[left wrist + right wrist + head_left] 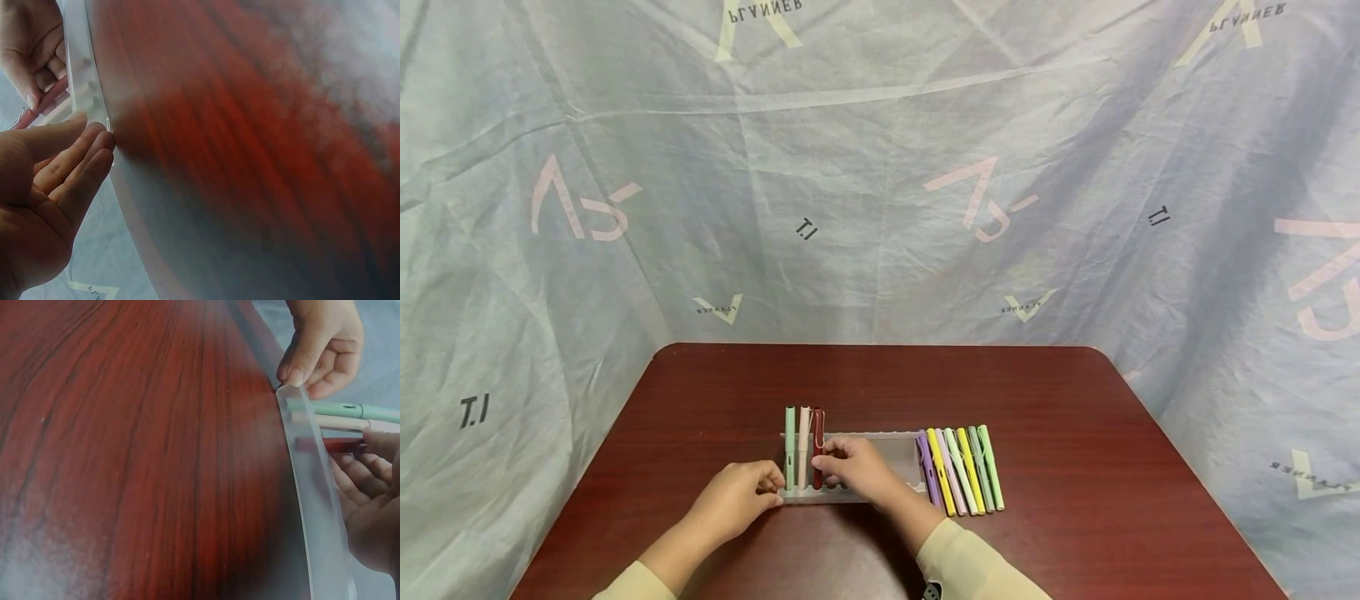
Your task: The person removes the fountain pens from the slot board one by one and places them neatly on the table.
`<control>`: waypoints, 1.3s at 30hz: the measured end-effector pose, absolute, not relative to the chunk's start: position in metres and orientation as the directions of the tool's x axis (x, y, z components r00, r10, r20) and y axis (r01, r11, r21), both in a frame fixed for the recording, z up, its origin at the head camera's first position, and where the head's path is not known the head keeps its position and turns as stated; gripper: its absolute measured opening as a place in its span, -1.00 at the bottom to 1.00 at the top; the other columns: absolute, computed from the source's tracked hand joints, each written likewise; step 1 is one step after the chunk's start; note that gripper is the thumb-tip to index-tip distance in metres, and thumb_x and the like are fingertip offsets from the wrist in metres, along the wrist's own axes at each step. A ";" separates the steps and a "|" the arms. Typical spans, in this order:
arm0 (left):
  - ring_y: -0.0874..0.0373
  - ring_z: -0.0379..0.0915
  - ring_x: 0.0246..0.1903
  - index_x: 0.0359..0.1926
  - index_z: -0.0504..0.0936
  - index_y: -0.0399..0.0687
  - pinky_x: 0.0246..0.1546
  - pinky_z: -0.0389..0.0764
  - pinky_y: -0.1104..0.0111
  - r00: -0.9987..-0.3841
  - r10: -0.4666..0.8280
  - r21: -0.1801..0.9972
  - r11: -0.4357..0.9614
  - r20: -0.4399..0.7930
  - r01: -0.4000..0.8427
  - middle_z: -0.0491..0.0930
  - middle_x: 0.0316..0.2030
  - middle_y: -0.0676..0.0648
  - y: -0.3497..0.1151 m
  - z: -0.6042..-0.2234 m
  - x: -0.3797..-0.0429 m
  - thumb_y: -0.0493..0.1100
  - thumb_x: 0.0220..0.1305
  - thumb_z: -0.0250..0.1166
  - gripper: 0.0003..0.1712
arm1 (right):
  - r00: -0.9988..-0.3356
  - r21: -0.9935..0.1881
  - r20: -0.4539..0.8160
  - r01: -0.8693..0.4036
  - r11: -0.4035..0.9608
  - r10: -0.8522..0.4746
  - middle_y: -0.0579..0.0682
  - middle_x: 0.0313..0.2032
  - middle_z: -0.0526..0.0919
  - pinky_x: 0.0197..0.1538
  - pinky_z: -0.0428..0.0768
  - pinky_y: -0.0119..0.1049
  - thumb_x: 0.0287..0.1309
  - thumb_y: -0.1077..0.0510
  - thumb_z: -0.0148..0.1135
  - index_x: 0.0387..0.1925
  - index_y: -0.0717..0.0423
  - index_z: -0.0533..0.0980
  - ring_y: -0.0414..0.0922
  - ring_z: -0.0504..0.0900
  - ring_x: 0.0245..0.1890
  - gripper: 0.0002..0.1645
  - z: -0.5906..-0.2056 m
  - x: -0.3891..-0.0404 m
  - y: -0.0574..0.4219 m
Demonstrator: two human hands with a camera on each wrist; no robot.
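A clear plastic pen tray (901,455) with notched edges lies on the table in front of me. My left hand (736,498) pinches its near left corner between thumb and fingers. A mint green pen (790,446) and a pale pink pen (804,442) lie side by side across the tray's left end. Just right of them, my right hand (859,468) holds a dark red pen (818,427) between thumb and fingers, lined up with the other two. In the right wrist view, the lower end of the red pen (340,445) shows behind the frosted tray wall (315,487).
Several capped pens lie in a row at the tray's right end, among them a purple pen (929,471), a yellow pen (941,471) and a light green pen (991,467). The dark red wood table (1075,417) has grey printed cloth (880,275) hanging around it.
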State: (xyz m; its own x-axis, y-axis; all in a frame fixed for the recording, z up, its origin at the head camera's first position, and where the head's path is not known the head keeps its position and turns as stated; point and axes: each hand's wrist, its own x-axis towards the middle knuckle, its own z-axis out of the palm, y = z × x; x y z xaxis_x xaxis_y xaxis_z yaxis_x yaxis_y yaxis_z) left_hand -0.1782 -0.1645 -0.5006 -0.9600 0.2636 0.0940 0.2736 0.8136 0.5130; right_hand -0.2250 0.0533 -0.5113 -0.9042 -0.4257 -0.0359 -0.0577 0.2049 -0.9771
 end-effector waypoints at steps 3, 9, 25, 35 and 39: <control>0.32 0.63 -0.34 -0.39 0.61 0.17 -0.30 0.59 0.40 -0.958 0.267 0.516 0.810 0.101 0.280 0.69 -0.42 0.21 -0.165 -0.501 -0.178 -0.17 0.03 0.50 -0.80 | -0.902 -0.965 -0.006 -0.107 0.238 -0.433 0.15 -0.37 0.71 -0.38 0.60 -0.33 0.24 0.12 0.30 -0.25 0.19 0.61 -0.02 0.72 -0.42 -0.81 -0.510 -0.223 0.055; 0.32 0.62 -0.36 -0.41 0.61 0.16 -0.32 0.58 0.40 -0.957 0.267 0.510 0.811 0.116 0.288 0.69 -0.43 0.20 -0.164 -0.500 -0.177 -0.17 0.01 0.51 -0.79 | -0.910 -0.960 0.092 -0.189 0.206 -0.405 0.13 -0.32 0.72 -0.27 0.70 -0.24 0.24 0.13 0.30 -0.24 0.15 0.60 -0.10 0.70 -0.35 -0.84 -0.504 -0.221 0.056; 0.30 0.63 -0.33 -0.39 0.62 0.19 -0.29 0.60 0.35 -0.966 0.251 0.509 0.824 0.071 0.251 0.68 -0.41 0.22 -0.163 -0.499 -0.177 -0.16 0.04 0.50 -0.80 | -0.901 -0.997 0.009 -0.044 0.069 -0.434 0.20 -0.36 0.67 -0.21 0.69 0.06 0.19 0.24 0.33 -0.23 0.33 0.52 -0.15 0.65 -0.43 -0.78 -0.508 -0.218 0.065; 0.31 0.63 -0.33 -0.38 0.62 0.19 -0.29 0.60 0.36 -0.964 0.255 0.520 0.815 0.074 0.256 0.68 -0.41 0.21 -0.164 -0.499 -0.176 -0.17 0.05 0.49 -0.80 | -0.909 -0.999 -0.004 -0.014 0.040 -0.417 0.04 -0.40 0.64 -0.22 0.71 -0.08 0.18 0.27 0.33 -0.22 0.39 0.49 -0.16 0.66 -0.41 -0.75 -0.514 -0.218 0.075; 0.31 0.63 -0.33 -0.38 0.62 0.18 -0.29 0.59 0.36 -0.963 0.257 0.522 0.813 0.080 0.260 0.69 -0.41 0.21 -0.164 -0.499 -0.177 -0.17 0.05 0.49 -0.80 | -0.911 -0.999 -0.002 -0.020 0.049 -0.412 -0.01 -0.42 0.62 -0.28 0.69 -0.21 0.18 0.26 0.34 -0.22 0.38 0.49 -0.16 0.67 -0.42 -0.75 -0.514 -0.219 0.081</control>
State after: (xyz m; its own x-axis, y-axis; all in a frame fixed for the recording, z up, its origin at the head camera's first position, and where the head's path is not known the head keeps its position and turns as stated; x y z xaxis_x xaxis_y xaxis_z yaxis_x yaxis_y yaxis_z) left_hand -0.1766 -0.1645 -0.4992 -0.9631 0.2569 0.0797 0.2599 0.8125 0.5217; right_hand -0.2194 0.0809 -0.5143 -0.9113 -0.4118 -0.0023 -0.0196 0.0488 -0.9986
